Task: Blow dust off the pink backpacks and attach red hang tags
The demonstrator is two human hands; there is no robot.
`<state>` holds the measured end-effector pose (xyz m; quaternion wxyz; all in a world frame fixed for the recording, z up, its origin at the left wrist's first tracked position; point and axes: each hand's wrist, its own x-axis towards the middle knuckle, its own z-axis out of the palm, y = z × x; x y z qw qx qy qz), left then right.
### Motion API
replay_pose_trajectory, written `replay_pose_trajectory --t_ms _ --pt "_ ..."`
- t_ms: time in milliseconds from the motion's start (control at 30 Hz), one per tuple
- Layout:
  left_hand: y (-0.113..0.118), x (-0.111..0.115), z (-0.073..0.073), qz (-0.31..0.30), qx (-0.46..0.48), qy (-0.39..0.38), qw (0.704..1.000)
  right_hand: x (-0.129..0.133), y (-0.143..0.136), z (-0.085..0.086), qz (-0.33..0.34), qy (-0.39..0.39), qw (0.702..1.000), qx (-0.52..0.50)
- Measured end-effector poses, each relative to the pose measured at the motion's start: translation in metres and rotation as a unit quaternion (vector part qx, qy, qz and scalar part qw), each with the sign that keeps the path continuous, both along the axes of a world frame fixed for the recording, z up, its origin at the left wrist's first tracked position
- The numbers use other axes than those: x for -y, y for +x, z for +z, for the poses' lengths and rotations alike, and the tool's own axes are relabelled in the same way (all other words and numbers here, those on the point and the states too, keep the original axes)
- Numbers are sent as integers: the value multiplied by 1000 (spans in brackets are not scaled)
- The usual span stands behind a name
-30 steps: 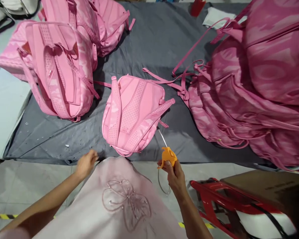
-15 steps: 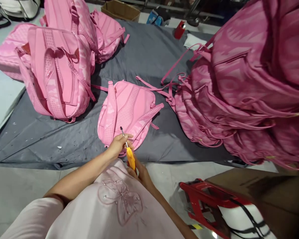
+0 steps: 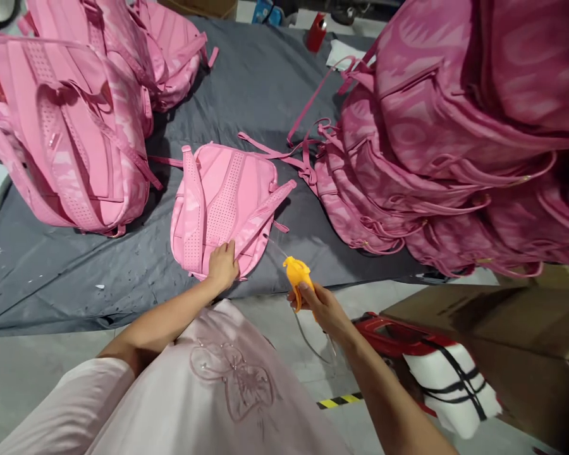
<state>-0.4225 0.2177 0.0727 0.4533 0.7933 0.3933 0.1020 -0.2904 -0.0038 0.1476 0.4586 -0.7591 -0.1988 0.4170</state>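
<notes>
A small pink backpack (image 3: 220, 189) lies on the grey-covered table, straps and perforated back panel facing up. My left hand (image 3: 224, 264) is at its near edge, fingers bent over the lower part of the right strap and panel. My right hand (image 3: 320, 303) is closed round the handle of a yellow air blow gun (image 3: 298, 275), to the right of the backpack and over the table's front edge. The gun's thin nozzle points up and left, its dark tip close to the backpack's right side. A thin hose (image 3: 308, 344) hangs below the gun.
Large pink backpacks (image 3: 90, 126) stand at left. A tall pile of darker pink backpacks (image 3: 436, 145) fills the right. A red can (image 3: 316, 33) and white cloth (image 3: 344, 54) are at the back. Cardboard boxes (image 3: 474, 316) and a red stool (image 3: 389, 335) stand at lower right.
My right hand has swung the yellow air blow gun to the right, away from my left hand. The left hand has let go of the nozzle and come down on the backpack. The view has shifted.
</notes>
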Motion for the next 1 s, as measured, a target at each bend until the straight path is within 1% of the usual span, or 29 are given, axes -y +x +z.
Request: replay_pose_trajectory --t_ms 33,67,133,167,200,233,267,300,333,367,400,467,500,533,567,600,633,667,700,733,767,800,833,867,900,933,967,1000 --pt "0 -6 -2 26 43 -99 994 -1 -3 1 15 -8 1000 -6" --pt "0 -13 -3 48 82 -199 975 -1 -6 2 31 -10 999 -19" --pt "-4 -31 -7 70 122 -379 915 0 -12 4 80 -8 994 -70" --pt "-6 -40 -10 77 120 -450 881 -1 -13 4 112 -10 989 -93" --pt "-8 -48 -12 85 108 -508 851 -2 -12 5 139 -18 985 -97" --pt "-8 -54 -15 96 92 -556 820 -4 -9 7 154 -35 985 -73" --pt "-8 -59 -18 110 77 -601 788 -7 -5 9 151 -59 987 -21" --pt "-6 -60 -21 116 64 -628 767 -11 1 12 138 -84 986 46" --pt "-4 -59 -23 115 56 -627 768 -15 7 16 127 -107 980 106" --pt "-1 -55 -25 106 50 -591 798 -20 13 21 133 -127 973 140" --pt "2 -49 -26 90 47 -528 843 -24 19 27 153 -142 966 152" --pt "6 -31 -23 57 48 -371 926 -32 32 40 186 -164 955 165" --pt "6 -21 -19 32 43 -282 958 -37 39 47 178 -175 949 195" --pt "5 -12 -14 -5 33 -194 980 -43 46 54 155 -184 941 239" --pt "2 -6 -8 -54 22 -113 992 -50 52 61 138 -192 931 277" --pt "-1 -2 -2 -105 9 -32 994 -60 58 67 148 -202 922 296" --pt "-6 -2 4 -140 -5 55 989 -71 64 73 185 -215 912 297" --pt "-11 -5 10 -146 -20 129 981 -85 67 78 233 -231 898 292" --pt "-16 -12 14 -116 -34 180 976 -99 70 82 270 -248 881 299" --pt "-21 -22 16 -60 -53 214 974 -113 71 86 280 -269 861 328" --pt "-26 -34 16 3 -78 231 970 -126 70 88 272 -294 839 368" --pt "-30 -46 14 56 -107 232 965 -137 68 90 266 -319 819 397" --pt "-33 -58 10 87 -131 220 963 -145 66 92 286 -341 805 391" --pt "-35 -68 4 103 -142 200 964 -152 63 93 336 -357 798 352" --pt "-37 -77 -1 113 -135 178 968 -157 61 95 393 -363 791 296" --pt "-39 -83 -7 130 -103 151 975 -161 59 97 432 -359 789 250" --pt "-41 -88 -12 158 -47 115 980 -165 57 99 437 -347 795 237" --pt "-44 -90 -15 198 24 63 978 -169 56 101 407 -330 810 264"
